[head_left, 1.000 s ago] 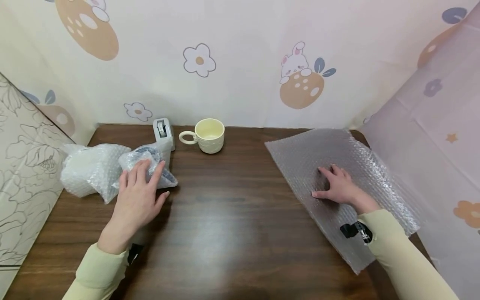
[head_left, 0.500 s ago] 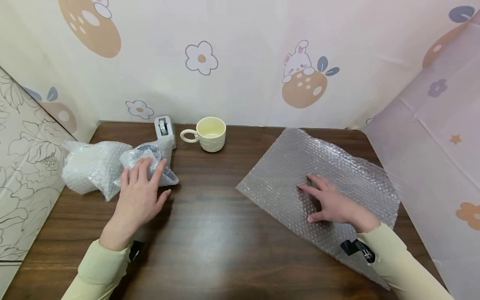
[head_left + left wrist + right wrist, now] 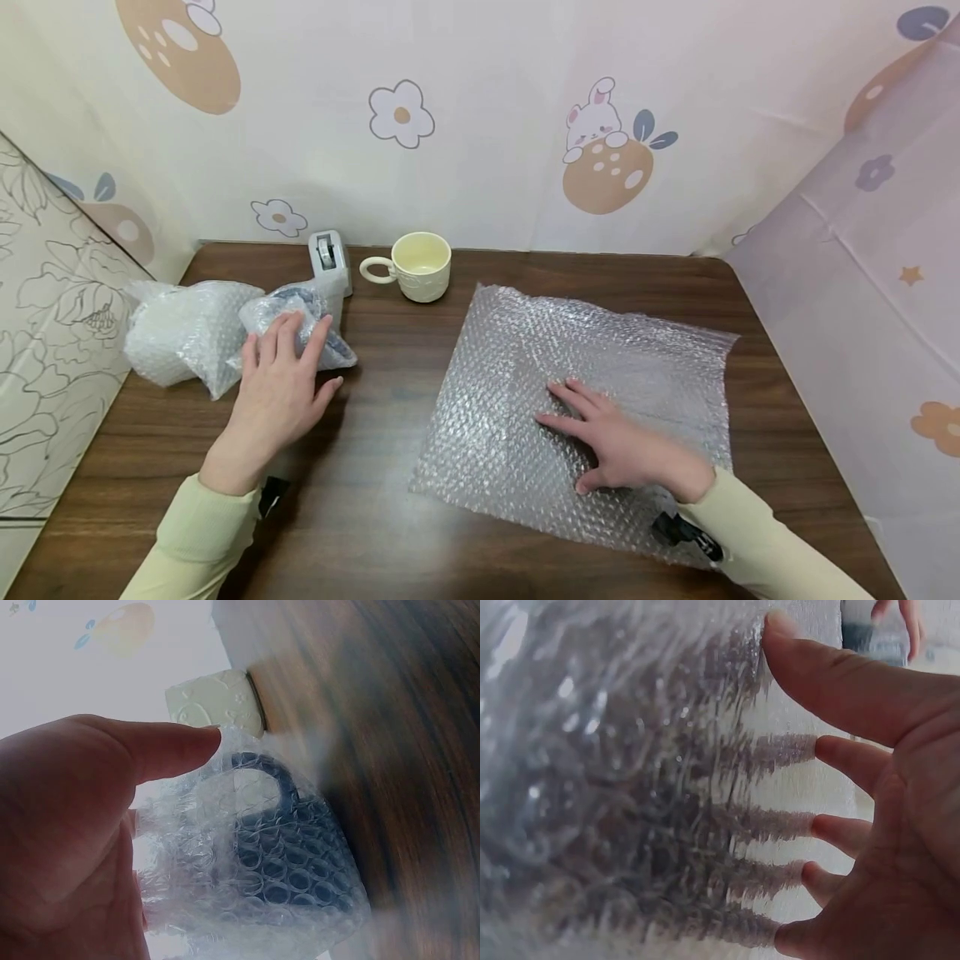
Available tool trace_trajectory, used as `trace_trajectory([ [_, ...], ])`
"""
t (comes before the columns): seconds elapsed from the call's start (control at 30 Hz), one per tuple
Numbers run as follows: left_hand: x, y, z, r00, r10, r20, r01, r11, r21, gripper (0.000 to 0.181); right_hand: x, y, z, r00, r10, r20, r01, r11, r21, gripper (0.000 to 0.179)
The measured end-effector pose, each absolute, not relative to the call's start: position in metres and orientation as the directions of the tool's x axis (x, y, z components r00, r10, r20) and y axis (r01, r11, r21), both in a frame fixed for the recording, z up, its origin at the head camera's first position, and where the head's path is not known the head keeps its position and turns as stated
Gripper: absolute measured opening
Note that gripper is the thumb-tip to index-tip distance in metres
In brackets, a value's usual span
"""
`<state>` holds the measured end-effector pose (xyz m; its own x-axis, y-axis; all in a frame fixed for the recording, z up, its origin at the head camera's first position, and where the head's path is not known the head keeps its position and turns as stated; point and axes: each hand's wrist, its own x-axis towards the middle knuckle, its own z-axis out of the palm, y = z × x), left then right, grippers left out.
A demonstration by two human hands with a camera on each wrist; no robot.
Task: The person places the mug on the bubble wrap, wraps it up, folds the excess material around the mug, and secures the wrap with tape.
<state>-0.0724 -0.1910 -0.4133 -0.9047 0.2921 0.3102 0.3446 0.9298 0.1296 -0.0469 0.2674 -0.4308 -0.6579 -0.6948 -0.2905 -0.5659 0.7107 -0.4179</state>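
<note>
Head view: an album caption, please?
Right hand on a clear bubble-wrap sheet, left hand on a bubble-wrapped dark blue object, pale yellow mug behind.

The sheet is clear bubble plastic, glossy and rough with small raised blisters, and similar shiny, crinkled film covers the white bundle and the dark bundle. The desk has a dark wood grain, smooth with a soft sheen; the cup looks like glazed ceramic with relief outside, the tape dispenser like smooth plastic. The backdrop seems matt, printed cloth, faintly creased, and the sleeves are matt fabric.
</note>
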Motion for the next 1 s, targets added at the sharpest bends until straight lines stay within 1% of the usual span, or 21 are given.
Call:
trace_trajectory([
  [0.2, -0.073, -0.192, -0.412, -0.908, 0.286, 0.307, 0.343, 0.928, 0.148, 0.081, -0.037, 0.244, -0.429, -0.597, -0.748, -0.289, -0.620, 0.659, -0.426, 0.101],
  [0.37, -0.073, -0.196, -0.410, -0.898, 0.301, 0.320, 0.363, 0.918, 0.157, 0.075, -0.032, 0.223, -0.431, -0.561, -0.776, -0.288, -0.656, 0.629, -0.417, 0.101],
  [0.5, -0.075, -0.200, -0.405, -0.884, 0.330, 0.331, 0.390, 0.911, 0.133, 0.068, -0.030, 0.208, -0.434, -0.527, -0.802, -0.281, -0.685, 0.596, -0.418, 0.101],
  [0.63, -0.079, -0.203, -0.397, -0.860, 0.375, 0.346, 0.426, 0.901, 0.084, 0.059, -0.027, 0.197, -0.436, -0.502, -0.821, -0.273, -0.703, 0.571, -0.424, 0.101],
  [0.73, -0.083, -0.207, -0.391, -0.833, 0.409, 0.373, 0.459, 0.887, 0.052, 0.051, -0.026, 0.194, -0.437, -0.501, -0.826, -0.259, -0.696, 0.563, -0.446, 0.100],
  [0.83, -0.084, -0.211, -0.384, -0.815, 0.439, 0.378, 0.494, 0.868, 0.056, 0.045, -0.026, 0.195, -0.436, -0.516, -0.826, -0.228, -0.675, 0.556, -0.485, 0.097],
  [0.9, -0.084, -0.215, -0.379, -0.813, 0.465, 0.350, 0.520, 0.851, 0.078, 0.042, -0.027, 0.197, -0.435, -0.532, -0.826, -0.188, -0.661, 0.543, -0.518, 0.092],
  [1.0, -0.083, -0.221, -0.368, -0.825, 0.499, 0.266, 0.542, 0.831, 0.121, 0.038, -0.030, 0.203, -0.431, -0.577, -0.807, -0.127, -0.639, 0.543, -0.544, 0.084],
])
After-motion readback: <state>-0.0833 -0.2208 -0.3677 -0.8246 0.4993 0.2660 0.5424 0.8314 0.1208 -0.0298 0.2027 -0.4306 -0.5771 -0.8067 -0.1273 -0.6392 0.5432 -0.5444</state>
